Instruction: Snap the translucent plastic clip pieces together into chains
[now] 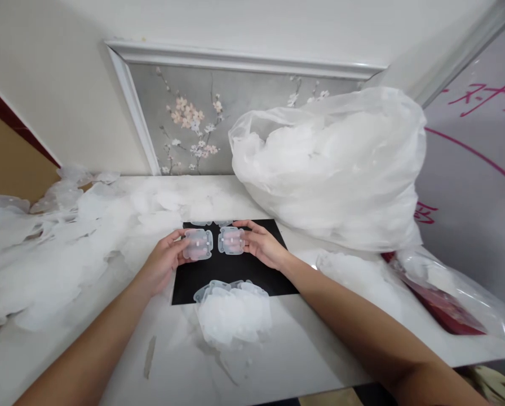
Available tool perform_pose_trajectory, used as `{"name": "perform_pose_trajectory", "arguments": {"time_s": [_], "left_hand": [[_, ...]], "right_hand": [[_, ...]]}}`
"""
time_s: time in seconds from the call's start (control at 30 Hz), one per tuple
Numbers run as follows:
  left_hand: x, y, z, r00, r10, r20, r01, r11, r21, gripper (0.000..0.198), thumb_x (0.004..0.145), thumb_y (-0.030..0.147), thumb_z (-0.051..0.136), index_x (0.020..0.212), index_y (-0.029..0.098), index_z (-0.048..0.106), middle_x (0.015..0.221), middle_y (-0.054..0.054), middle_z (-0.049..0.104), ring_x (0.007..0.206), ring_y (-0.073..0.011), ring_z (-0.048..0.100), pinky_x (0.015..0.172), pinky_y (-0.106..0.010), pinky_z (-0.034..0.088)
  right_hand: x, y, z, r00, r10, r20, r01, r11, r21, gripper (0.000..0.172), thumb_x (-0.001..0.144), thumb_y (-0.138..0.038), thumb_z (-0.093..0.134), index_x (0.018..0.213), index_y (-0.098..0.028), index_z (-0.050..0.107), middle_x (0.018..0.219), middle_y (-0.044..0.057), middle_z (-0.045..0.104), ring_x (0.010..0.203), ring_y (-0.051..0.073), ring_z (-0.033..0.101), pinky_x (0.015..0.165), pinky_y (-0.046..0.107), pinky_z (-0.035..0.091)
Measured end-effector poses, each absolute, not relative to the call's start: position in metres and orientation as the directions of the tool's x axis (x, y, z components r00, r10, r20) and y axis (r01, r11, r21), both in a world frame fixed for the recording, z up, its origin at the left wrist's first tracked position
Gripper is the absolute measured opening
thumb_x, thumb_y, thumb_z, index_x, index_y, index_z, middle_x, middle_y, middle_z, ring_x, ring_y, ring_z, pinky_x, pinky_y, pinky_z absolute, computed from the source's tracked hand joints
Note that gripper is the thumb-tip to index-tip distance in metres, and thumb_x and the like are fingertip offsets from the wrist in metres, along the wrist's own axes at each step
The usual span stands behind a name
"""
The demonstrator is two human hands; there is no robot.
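Note:
My left hand point(168, 256) grips a translucent plastic piece point(199, 244) by its left side, fingers closed on it. A similar translucent piece point(230, 241) is pinched at its right side by my right hand point(261, 242). Both pieces are held flat side by side, with a narrow gap between them, over a black mat point(235, 272). More translucent pieces point(200, 223) show at the mat's back edge, partly hidden. A pile of overlapping clear pieces point(234, 313) lies across the mat's front edge, nearest to me.
A large plastic bag point(332, 169) full of whitish pieces stands at the back right of the white table point(159, 361). Heaped pieces point(36, 265) cover the left side. Right of the mat are loose pieces point(358, 282) and a red tray point(451, 313) under clear plastic.

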State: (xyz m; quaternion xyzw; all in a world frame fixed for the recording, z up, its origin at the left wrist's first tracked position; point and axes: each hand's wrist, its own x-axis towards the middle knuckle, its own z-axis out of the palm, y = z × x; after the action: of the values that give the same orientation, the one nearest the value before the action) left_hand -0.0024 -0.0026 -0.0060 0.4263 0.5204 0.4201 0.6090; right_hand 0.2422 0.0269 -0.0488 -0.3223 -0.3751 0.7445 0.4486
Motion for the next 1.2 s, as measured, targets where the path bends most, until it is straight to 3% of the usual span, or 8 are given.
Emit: {"name": "perform_pose_trajectory", "arguments": {"time_s": [0.4, 0.57, 0.67, 0.77, 0.87, 0.93, 1.1, 1.2], "left_hand": [[0.0, 0.0, -0.008, 0.128, 0.907, -0.401, -0.226, 0.421, 0.878, 0.03, 0.095, 0.031, 0.049, 0.115, 0.014, 0.063, 0.09, -0.011, 0.075, 0.076, -0.02, 0.073, 0.072, -0.032, 0.059], [-0.003, -0.002, -0.005, 0.159, 0.921, -0.354, -0.143, 0.377, 0.915, 0.033, 0.081, 0.032, 0.07, 0.111, 0.017, 0.065, 0.096, -0.008, 0.074, 0.083, -0.0191, 0.07, 0.077, -0.031, 0.056], [-0.003, -0.012, 0.005, 0.35, 0.882, -0.315, -0.02, 0.343, 0.939, 0.046, 0.065, 0.027, 0.083, 0.108, 0.02, 0.066, 0.092, -0.004, 0.07, 0.079, -0.0166, 0.065, 0.07, -0.026, 0.052], [0.003, -0.027, 0.013, 0.637, 0.689, -0.346, 0.189, 0.295, 0.936, 0.043, 0.062, 0.029, 0.084, 0.1, 0.02, 0.066, 0.082, 0.0, 0.065, 0.071, -0.0141, 0.058, 0.062, -0.025, 0.045], [0.013, -0.039, 0.015, 0.654, 0.656, -0.376, 0.449, 0.063, 0.892, 0.034, 0.061, 0.028, 0.082, 0.089, 0.021, 0.063, 0.076, 0.004, 0.055, 0.069, -0.0123, 0.048, 0.06, -0.024, 0.035], [0.017, -0.041, 0.013, 0.591, 0.73, -0.343, 0.544, -0.048, 0.837, 0.038, 0.058, 0.028, 0.084, 0.087, 0.021, 0.06, 0.077, 0.005, 0.049, 0.071, -0.0127, 0.044, 0.06, -0.024, 0.033], [0.011, -0.027, 0.005, 0.435, 0.877, -0.204, 0.478, -0.033, 0.878, 0.02, 0.08, 0.039, 0.064, 0.089, 0.022, 0.058, 0.074, 0.005, 0.047, 0.068, -0.0131, 0.044, 0.062, -0.026, 0.036], [0.005, -0.015, -0.004, 0.284, 0.948, -0.144, 0.355, 0.036, 0.934, 0.029, 0.087, 0.048, 0.051, 0.084, 0.02, 0.059, 0.071, 0.003, 0.052, 0.068, -0.0136, 0.05, 0.062, -0.026, 0.038]], "right_hand": [[0.242, 0.025, -0.048, -0.415, 0.899, -0.139, -0.417, -0.323, -0.85, 0.028, 0.075, -0.025, 0.072, 0.101, -0.021, 0.06, 0.09, 0.005, 0.073, 0.083, 0.021, 0.072, 0.078, 0.037, 0.057], [0.241, 0.026, -0.049, -0.409, 0.904, -0.123, -0.419, -0.305, -0.855, 0.031, 0.073, -0.031, 0.078, 0.097, -0.021, 0.062, 0.089, 0.002, 0.071, 0.077, 0.016, 0.07, 0.076, 0.032, 0.056], [0.244, 0.025, -0.045, -0.443, 0.889, -0.114, -0.362, -0.294, -0.885, 0.029, 0.069, -0.034, 0.082, 0.084, -0.019, 0.062, 0.075, -0.002, 0.066, 0.061, 0.009, 0.062, 0.061, 0.022, 0.052], [0.25, 0.018, -0.034, -0.667, 0.736, -0.119, -0.182, -0.315, -0.931, 0.033, 0.063, -0.035, 0.086, 0.074, -0.016, 0.061, 0.064, -0.005, 0.06, 0.05, 0.006, 0.052, 0.047, 0.018, 0.041], [0.252, 0.01, -0.022, -0.854, 0.505, -0.123, 0.081, -0.104, -0.991, 0.032, 0.062, -0.036, 0.086, 0.072, -0.016, 0.064, 0.07, -0.003, 0.062, 0.058, 0.008, 0.053, 0.053, 0.02, 0.041], [0.25, 0.008, -0.016, -0.875, 0.478, -0.08, 0.158, 0.127, -0.979, 0.028, 0.064, -0.036, 0.084, 0.07, -0.016, 0.065, 0.074, -0.002, 0.06, 0.065, 0.009, 0.052, 0.057, 0.022, 0.041], [0.233, 0.03, -0.022, -0.53, 0.832, 0.164, 0.391, 0.411, -0.823, 0.011, 0.086, -0.027, 0.064, 0.08, -0.017, 0.063, 0.077, 0.0, 0.058, 0.07, 0.013, 0.054, 0.067, 0.027, 0.044], [0.216, 0.054, -0.031, -0.478, 0.815, 0.328, 0.639, 0.579, -0.506, 0.013, 0.085, -0.013, 0.062, 0.098, -0.017, 0.064, 0.097, 0.007, 0.061, 0.09, 0.02, 0.056, 0.081, 0.033, 0.046]]}}
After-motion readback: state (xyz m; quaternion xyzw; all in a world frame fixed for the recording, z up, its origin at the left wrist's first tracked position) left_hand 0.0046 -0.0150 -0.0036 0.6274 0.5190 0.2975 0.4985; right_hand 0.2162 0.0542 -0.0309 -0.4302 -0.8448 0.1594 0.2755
